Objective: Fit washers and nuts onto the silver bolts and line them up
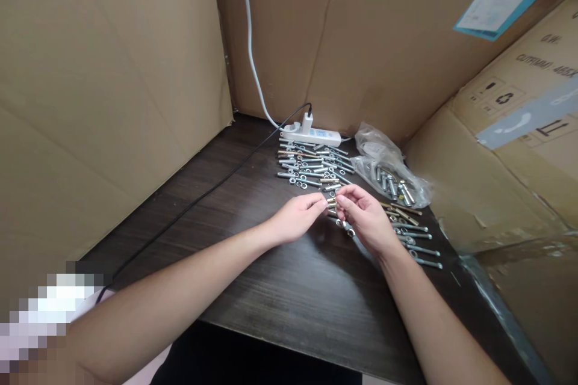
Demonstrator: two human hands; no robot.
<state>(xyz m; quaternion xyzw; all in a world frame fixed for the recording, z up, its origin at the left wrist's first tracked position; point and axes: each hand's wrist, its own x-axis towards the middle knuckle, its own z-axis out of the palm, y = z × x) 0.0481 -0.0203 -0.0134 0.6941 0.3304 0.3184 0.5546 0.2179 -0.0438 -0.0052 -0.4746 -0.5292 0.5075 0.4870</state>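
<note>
My left hand (298, 216) and my right hand (365, 216) meet over the dark wooden table (253, 289), fingertips pinched together on a small metal bolt (332, 200). Behind the hands lies a neat spread of silver bolts and nuts (311, 165). More loose bolts (418, 237) lie to the right of my right hand. Which hand carries the bolt's weight I cannot tell; both touch it.
A clear plastic bag of bolts (391, 177) sits at the right rear. A white power strip (311, 134) with a white cable (250, 42) and a black cable (203, 195) lies at the back. Cardboard boxes (510, 150) wall in the table on three sides.
</note>
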